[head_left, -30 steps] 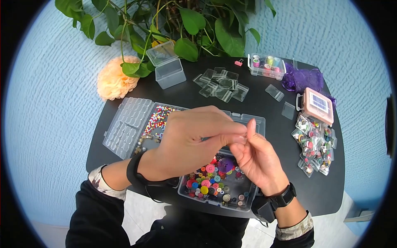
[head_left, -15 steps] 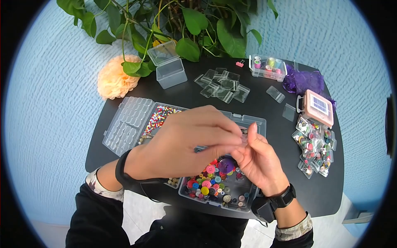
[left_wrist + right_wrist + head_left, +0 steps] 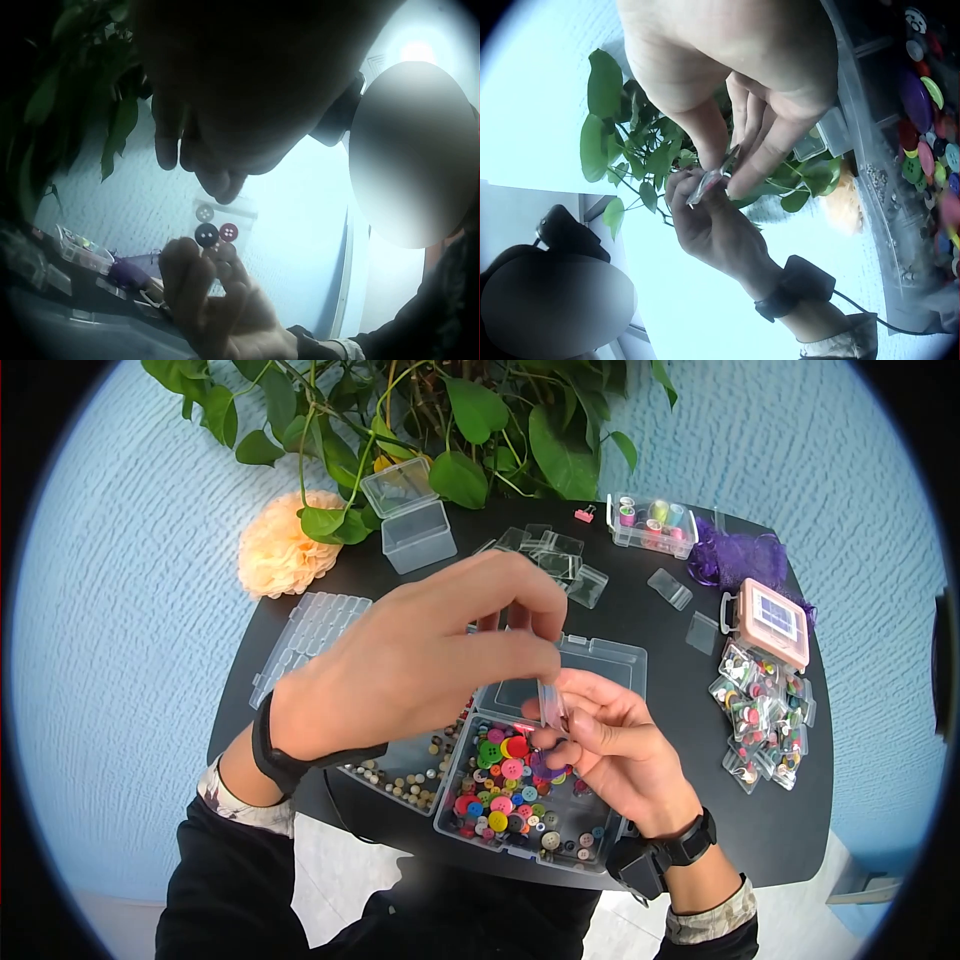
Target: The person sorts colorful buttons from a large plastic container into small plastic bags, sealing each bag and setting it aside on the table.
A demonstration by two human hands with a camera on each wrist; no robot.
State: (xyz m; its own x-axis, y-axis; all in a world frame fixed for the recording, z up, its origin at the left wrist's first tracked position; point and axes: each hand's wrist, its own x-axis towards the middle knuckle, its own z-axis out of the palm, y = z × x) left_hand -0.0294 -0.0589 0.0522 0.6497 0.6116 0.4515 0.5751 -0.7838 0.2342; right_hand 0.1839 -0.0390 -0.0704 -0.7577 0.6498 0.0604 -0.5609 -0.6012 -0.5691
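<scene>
In the head view a small clear zip bag (image 3: 551, 706) is held between both hands above the button box. Buttons show through its plastic in the left wrist view, among them a dark button (image 3: 207, 235), a red button (image 3: 229, 232) and a pale button (image 3: 204, 213). My left hand (image 3: 440, 645) pinches the bag's top edge between thumb and forefinger, the other fingers arched above. Lower on the bag, my right hand (image 3: 630, 760) grips it between thumb and fingers, palm turned up. The right wrist view shows the bag (image 3: 707, 186) nearly edge-on.
Below the hands, a clear divided box (image 3: 520, 850) holds colourful buttons and beads. Filled bags (image 3: 760, 715) lie at right beside a pink case (image 3: 768, 622). Flat bags (image 3: 585, 585), a thread box (image 3: 652, 528), purple mesh (image 3: 740, 555) and an open box (image 3: 418, 538) stand behind.
My left hand has shifted slightly left and its fingers have arched up. The right hand's fingers have closed in around the bag, which now shows between the hands.
</scene>
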